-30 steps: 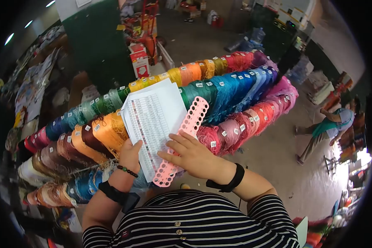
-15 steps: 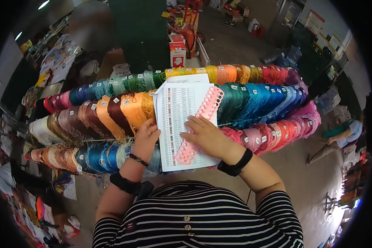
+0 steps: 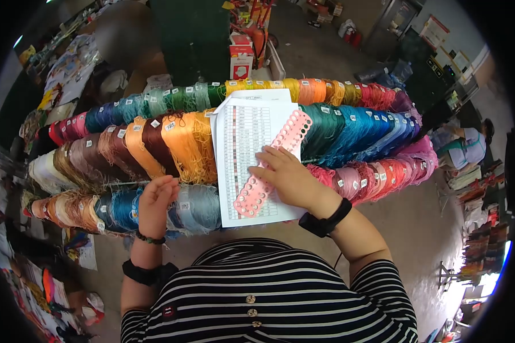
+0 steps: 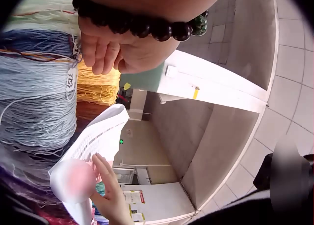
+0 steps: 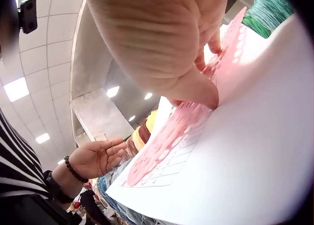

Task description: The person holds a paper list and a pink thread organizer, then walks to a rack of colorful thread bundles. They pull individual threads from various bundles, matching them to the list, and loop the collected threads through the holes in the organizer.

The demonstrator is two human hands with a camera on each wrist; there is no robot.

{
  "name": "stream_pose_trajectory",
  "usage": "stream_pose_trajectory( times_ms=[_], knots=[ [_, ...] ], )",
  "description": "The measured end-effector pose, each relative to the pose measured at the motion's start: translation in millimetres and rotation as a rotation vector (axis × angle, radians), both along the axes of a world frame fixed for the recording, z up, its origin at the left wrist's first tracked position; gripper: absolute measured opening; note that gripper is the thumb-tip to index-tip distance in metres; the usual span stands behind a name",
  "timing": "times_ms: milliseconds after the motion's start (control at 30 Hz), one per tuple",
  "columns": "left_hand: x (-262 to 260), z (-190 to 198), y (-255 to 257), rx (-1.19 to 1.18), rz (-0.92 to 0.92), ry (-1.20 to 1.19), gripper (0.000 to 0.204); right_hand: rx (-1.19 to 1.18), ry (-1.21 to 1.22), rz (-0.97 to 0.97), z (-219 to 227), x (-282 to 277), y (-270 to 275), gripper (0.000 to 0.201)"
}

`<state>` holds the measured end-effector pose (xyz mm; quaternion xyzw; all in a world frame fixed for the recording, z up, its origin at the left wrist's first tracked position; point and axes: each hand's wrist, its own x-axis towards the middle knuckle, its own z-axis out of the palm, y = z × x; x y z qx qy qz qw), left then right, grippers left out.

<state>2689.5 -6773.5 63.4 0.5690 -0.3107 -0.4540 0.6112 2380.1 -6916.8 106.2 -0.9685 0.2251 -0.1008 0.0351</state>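
Observation:
My right hand (image 3: 289,177) lies over a pink perforated strip (image 3: 247,195), a long card with round holes along both edges. Its fingers and thumb (image 5: 203,90) press the strip against several white paper sheets (image 3: 226,208) printed with a table. The sheets rest over rows of labelled thread skeins, and a bend shows at their upper left. To the left of the paper, my left hand (image 3: 156,197) hovers by the pale blue-grey skeins (image 3: 197,207), its fingers loosely bent and holding nothing. In the left wrist view a tagged light blue skein (image 4: 34,95) hangs near that hand.
Several tiers of coloured skeins run across in front of me, with orange skeins (image 3: 183,143) left of the sheets and blue ones (image 3: 360,134) to the right. A red and white box (image 3: 241,60) stands behind. Another person (image 3: 469,146) is at the far right.
My left hand has let go of the paper's left edge and moved left and down. The sheets and strip have turned more upright in view; my right hand stays on the strip.

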Motion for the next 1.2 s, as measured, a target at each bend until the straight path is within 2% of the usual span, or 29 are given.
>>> stream_pose_trajectory(
  times_ms=[467, 733, 800, 900, 967, 1000, 1067, 1200],
  knots=[
    [2.6, -6.3, 8.5, -0.003, 0.017, 0.055, 0.022, 0.030, -0.027, -0.043, 3.1, 4.7, 11.0, 0.056],
    [9.9, -1.8, 6.2, -0.022, 0.046, -0.006, 0.023, -0.006, -0.065, -0.122, 12.6, -6.5, 19.7, 0.056],
    [13.2, -2.4, 1.5, -0.036, 0.071, -0.071, 0.024, -0.003, -0.118, -0.162, 16.2, -11.2, 21.5, 0.055],
    [27.1, -2.1, -13.9, -0.052, 0.161, -0.327, 0.026, 0.054, -0.462, -0.230, 7.7, -35.8, 13.4, 0.048],
    [49.5, -18.1, -30.5, -0.037, 0.233, -0.559, 0.028, 0.042, -0.702, -0.452, -13.7, -56.1, 8.5, 0.042],
    [56.5, -20.8, -38.2, -0.028, 0.270, -0.674, 0.030, -0.015, -0.738, -0.568, -20.5, -65.6, 6.2, 0.036],
    [64.6, -18.5, -53.1, -0.007, 0.301, -0.691, 0.030, 0.079, -0.834, -0.721, -44.1, -88.7, -4.1, 0.034],
    [84.6, -29.3, -79.2, -0.061, 0.354, -0.764, 0.028, 0.151, -0.905, -0.763, -62.6, -99.6, -15.5, 0.027]
  ],
)
